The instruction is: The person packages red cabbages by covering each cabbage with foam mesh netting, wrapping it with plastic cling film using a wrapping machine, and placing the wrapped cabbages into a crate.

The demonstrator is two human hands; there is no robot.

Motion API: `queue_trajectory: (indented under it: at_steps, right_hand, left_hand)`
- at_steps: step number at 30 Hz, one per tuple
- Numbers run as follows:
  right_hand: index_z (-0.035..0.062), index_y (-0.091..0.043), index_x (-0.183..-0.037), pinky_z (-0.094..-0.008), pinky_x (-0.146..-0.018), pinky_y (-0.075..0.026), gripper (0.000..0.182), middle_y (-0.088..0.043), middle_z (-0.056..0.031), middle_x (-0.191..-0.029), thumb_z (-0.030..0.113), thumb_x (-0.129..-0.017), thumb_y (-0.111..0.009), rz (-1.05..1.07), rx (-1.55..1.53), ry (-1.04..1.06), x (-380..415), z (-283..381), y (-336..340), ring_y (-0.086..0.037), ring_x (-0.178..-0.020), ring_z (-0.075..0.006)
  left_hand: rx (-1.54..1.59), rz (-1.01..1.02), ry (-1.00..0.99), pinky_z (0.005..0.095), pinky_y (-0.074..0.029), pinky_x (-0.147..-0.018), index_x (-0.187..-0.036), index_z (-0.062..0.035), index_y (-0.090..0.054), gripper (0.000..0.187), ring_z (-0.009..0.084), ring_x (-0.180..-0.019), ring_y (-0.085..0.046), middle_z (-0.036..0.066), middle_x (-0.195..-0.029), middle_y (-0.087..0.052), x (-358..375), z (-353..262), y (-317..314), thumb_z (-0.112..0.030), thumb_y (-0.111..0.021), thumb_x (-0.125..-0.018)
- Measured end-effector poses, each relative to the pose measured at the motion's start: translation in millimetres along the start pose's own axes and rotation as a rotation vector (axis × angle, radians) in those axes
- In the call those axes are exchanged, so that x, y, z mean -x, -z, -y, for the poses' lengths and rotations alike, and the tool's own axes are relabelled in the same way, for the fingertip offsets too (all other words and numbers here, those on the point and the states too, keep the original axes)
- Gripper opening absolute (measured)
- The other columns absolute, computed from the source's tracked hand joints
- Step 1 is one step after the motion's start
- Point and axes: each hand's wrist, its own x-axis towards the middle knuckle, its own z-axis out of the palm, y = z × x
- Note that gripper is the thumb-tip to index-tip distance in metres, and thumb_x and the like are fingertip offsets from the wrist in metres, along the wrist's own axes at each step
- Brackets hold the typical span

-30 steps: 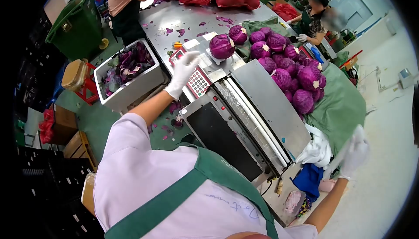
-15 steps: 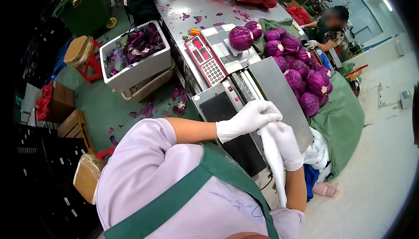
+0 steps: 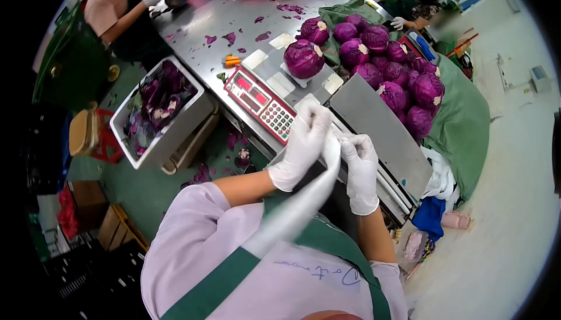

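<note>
A thin white strip (image 3: 292,206), translucent like plastic film, hangs from my gloved hands and trails, blurred, across my apron. My left hand (image 3: 305,143) pinches its upper end. Close beside it, my right hand (image 3: 359,171) has its fingertips pinched together at the strip's edge; exactly what they grip is too small to make out. Both hands are above the near part of a metal-topped wrapping machine (image 3: 380,127). Beyond my left hand is a red digital scale (image 3: 260,104), with a purple cabbage (image 3: 304,59) on its platform.
Several purple cabbages (image 3: 394,75) are piled on green cloth (image 3: 461,121) at the right. A white foam box (image 3: 169,127) of trimmed leaves stands left. Co-workers (image 3: 120,13) are at the metal table (image 3: 193,19), one holding a cabbage. A blue cloth (image 3: 431,218) lies low right.
My hands have moved up and left, slightly apart, and the strip has swung left across my apron. The view has shifted, showing more of the co-worker at the left.
</note>
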Motion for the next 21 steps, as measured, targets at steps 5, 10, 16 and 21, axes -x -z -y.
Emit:
queue_trajectory:
  at_steps: [5, 10, 16, 21]
  right_hand:
    - [0.0067, -0.054, -0.095, -0.03, -0.068, -0.052, 0.01, -0.057, -0.0039, -0.081, 0.017, -0.094, -0.054, -0.189, -0.496, -0.341, -64, 4, 7, -0.061, -0.078, -0.0153]
    - [-0.0016, -0.059, -0.112, -0.0288, -0.067, -0.051, 0.037, -0.066, -0.0058, -0.094, 0.027, -0.089, -0.064, 0.393, 0.75, -0.362, -140, 19, -14, -0.064, -0.082, -0.0153]
    - [0.0017, -0.071, -0.09, -0.045, -0.078, -0.048, 0.053, -0.066, -0.0266, -0.086, 0.047, -0.09, -0.045, -0.246, 1.023, -0.154, -276, -34, -29, -0.063, -0.09, -0.0418]
    - [0.0097, -0.067, -0.111, -0.0373, -0.073, -0.051, 0.056, -0.071, -0.0082, -0.086, 0.056, -0.094, -0.041, -0.158, 0.418, -0.58, -318, -141, -14, -0.068, -0.082, -0.0216]
  left_hand:
    - [0.143, 0.79, 1.025, 0.02, -0.038, -0.05, -0.12, -0.0069, -0.058, 0.041, 0.0029, -0.06, -0.048, -0.007, -0.076, -0.054, -34, -10, 75, -0.038, -0.06, -0.093]
    - [-0.464, 0.247, 0.385, 0.0244, -0.049, -0.062, -0.098, -0.0013, -0.066, 0.024, 0.0088, -0.071, -0.06, 0.002, -0.079, -0.066, -136, 14, 134, -0.023, -0.062, -0.088]
    - [-1.343, -0.121, 0.083, 0.0411, -0.051, -0.076, -0.113, -0.0129, -0.062, 0.037, 0.0344, -0.085, -0.066, 0.017, -0.089, -0.068, -281, 73, 156, -0.041, -0.059, -0.089]
    - [-1.421, 0.369, 0.104, 0.0445, -0.051, -0.076, -0.113, -0.0139, -0.062, 0.029, 0.0375, -0.083, -0.066, 0.018, -0.087, -0.068, -266, 111, 160, -0.032, -0.051, -0.092]
